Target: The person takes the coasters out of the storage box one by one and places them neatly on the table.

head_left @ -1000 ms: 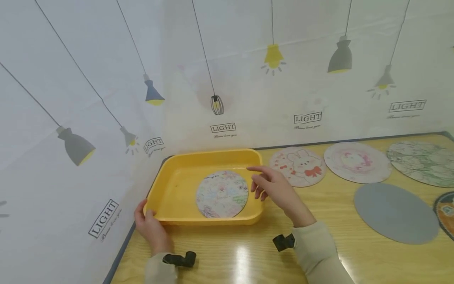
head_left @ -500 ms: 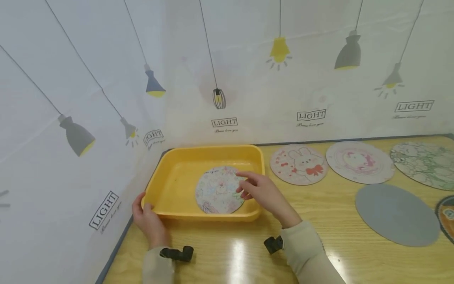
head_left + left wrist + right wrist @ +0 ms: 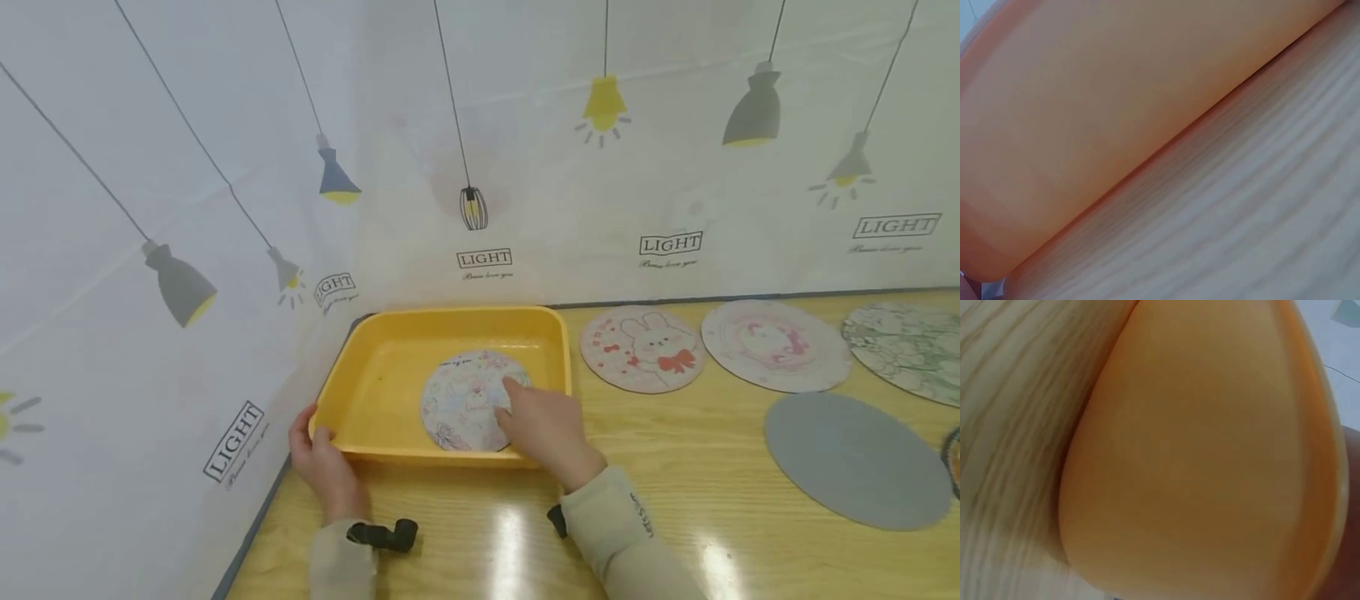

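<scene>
A yellow plastic tray (image 3: 375, 329) with raised sides stands on the wooden table. My left hand (image 3: 330, 471) grips its front left corner, thumb over the rim and fingers on the outer side. Inside the tray, to the right, lies a round patterned mat (image 3: 461, 408) with a small animal and pastel flowers. My right hand (image 3: 543, 429) reaches over the tray's front right corner and covers the mat's right edge. Its index finger and thumb show apart over the mat; the other fingers are hidden. The right wrist view shows the tray's outer wall (image 3: 1179, 444), with a sliver of hand at the edge.
Right of the tray lie a round bunny mat (image 3: 643, 348), a pink and white mat (image 3: 776, 346) and a green floral mat (image 3: 907, 346). Nearer is a plain grey mat (image 3: 858, 458), with a dark-edged one partly out of view. A printed curtain (image 3: 525, 192) stands behind.
My right hand has moved left from beside the tray's right rim to over the mat, turning its back upward. The left hand keeps its grip on the corner. The camera view shifted slightly.
</scene>
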`<state>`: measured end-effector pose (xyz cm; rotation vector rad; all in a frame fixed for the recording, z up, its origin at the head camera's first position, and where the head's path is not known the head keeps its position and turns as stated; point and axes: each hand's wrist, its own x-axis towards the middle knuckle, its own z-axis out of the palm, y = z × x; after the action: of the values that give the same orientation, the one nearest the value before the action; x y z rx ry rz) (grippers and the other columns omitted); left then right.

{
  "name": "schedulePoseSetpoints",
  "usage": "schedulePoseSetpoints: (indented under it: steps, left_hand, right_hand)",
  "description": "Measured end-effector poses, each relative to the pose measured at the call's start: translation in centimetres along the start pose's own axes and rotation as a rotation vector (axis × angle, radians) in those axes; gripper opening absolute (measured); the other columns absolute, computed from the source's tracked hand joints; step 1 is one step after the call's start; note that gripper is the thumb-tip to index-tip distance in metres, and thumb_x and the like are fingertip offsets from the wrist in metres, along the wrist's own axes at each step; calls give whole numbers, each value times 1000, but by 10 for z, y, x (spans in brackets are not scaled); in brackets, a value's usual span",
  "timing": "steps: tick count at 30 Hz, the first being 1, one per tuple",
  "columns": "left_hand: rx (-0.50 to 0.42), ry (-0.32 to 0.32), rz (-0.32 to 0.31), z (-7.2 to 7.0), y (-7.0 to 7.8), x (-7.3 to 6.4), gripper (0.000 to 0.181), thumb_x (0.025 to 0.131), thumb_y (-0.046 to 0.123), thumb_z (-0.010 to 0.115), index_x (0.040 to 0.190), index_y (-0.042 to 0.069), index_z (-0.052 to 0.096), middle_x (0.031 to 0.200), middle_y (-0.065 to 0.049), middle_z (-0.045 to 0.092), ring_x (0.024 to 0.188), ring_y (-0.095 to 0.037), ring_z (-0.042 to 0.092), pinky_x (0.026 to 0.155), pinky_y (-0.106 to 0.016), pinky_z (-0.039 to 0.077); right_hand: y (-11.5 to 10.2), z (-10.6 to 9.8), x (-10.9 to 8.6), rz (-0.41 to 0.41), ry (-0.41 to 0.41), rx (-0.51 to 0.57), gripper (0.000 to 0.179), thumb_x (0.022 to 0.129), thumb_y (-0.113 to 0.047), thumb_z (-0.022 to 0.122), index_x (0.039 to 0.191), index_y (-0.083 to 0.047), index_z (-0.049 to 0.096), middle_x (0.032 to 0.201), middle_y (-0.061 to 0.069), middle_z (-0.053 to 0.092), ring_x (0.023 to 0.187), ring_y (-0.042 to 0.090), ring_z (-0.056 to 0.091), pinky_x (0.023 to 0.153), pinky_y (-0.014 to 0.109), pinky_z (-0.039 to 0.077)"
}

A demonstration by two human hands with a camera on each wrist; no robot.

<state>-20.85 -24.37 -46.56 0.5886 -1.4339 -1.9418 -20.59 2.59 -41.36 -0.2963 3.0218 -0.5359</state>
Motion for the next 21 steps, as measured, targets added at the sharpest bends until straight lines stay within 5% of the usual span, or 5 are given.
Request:
schedulePoseSetpoints:
  steps: [6, 13, 21]
  left_hand:
    - [-6, 6, 22, 0, -3, 1, 41, 80, -1, 34, 116, 9, 52, 126, 0, 46, 106, -22, 45, 85, -36, 36]
    - [-1, 1, 4, 0, -2, 0, 41, 80, -2, 34, 117, 7, 50, 127, -1, 44, 107, -21, 44, 85, -35, 36]
    - [-13, -6, 15, -1, -5, 3, 41, 80, -2, 35, 117, 8, 51, 127, -1, 44, 108, -21, 44, 86, -36, 36]
  right_hand:
    - [-4, 6, -2, 1, 1, -81, 55, 87, -42, 46, 132, -10, 42, 53, 1, 47, 45, 16, 41, 41, 31, 32]
    - [-8, 12, -2, 43, -85, -215, 59, 89, -47, 37, 129, -4, 44, 64, 9, 53, 50, 19, 45, 43, 34, 35]
    - [-12, 10, -1, 52, -87, -184, 63, 88, -46, 39, 129, 1, 42, 66, 13, 55, 55, 20, 48, 52, 35, 38]
